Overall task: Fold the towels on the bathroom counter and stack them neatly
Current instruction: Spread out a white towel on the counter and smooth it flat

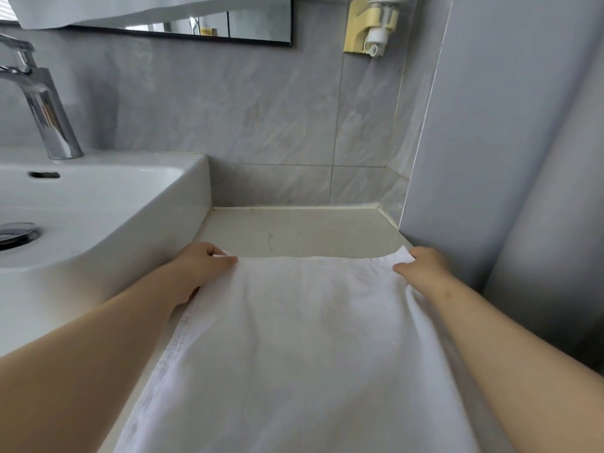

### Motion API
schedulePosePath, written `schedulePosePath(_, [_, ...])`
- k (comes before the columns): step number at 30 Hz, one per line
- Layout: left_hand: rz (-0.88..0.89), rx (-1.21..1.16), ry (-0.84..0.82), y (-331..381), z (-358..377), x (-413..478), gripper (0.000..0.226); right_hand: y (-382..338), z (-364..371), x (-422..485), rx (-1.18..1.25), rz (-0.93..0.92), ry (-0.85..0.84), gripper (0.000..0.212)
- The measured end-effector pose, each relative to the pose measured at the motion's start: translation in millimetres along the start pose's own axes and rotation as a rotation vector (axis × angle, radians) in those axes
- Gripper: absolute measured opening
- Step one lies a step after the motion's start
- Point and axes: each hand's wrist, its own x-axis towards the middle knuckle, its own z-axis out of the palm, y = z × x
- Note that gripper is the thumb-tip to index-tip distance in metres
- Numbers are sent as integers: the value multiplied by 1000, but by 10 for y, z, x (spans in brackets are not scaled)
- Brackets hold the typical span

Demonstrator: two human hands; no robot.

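Note:
A white towel (pixel 304 348) lies spread lengthwise on the beige counter (pixel 300 230), running from the bottom of the view to about the counter's middle. My left hand (pixel 199 266) pinches the towel's far left corner, thumb on top. My right hand (pixel 421 266) pinches the far right corner, which is lifted slightly off the counter. Both forearms reach forward along the towel's long edges. Only this one towel is in view.
A white basin (pixel 98 204) with a chrome faucet (pixel 42 103) and drain stands at the left, its side wall touching the counter. Grey tiled wall closes the back; a grey panel (pixel 490 158) bounds the right. A mirror and a yellow wall holder (pixel 369 27) hang above.

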Motion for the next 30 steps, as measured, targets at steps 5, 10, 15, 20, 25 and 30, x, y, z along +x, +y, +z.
schedulePosePath(5, [52, 50, 31, -68, -18, -55, 8, 1, 3, -2, 152, 69, -19, 12])
schedulePosePath(10, [163, 35, 126, -144, -20, -71, 16, -51, -21, -49, 422, 107, -87, 22])
schedulePosePath(15, [131, 158, 144, -147, 15, -89, 13, -67, -50, -43, 439, 114, -78, 46])
schedulePosePath(20, [101, 617, 134, 30, -42, -98, 17, 3, -86, -30, 474, 156, -96, 41])
schedulePosePath(25, [330, 852, 65, 257, -140, -6, 7, 7, -103, -48, 492, 141, -156, 6])
schedulePosePath(30, [166, 947, -4, 188, -73, 100, 28, 37, -101, -32, 491, 115, -169, 21])
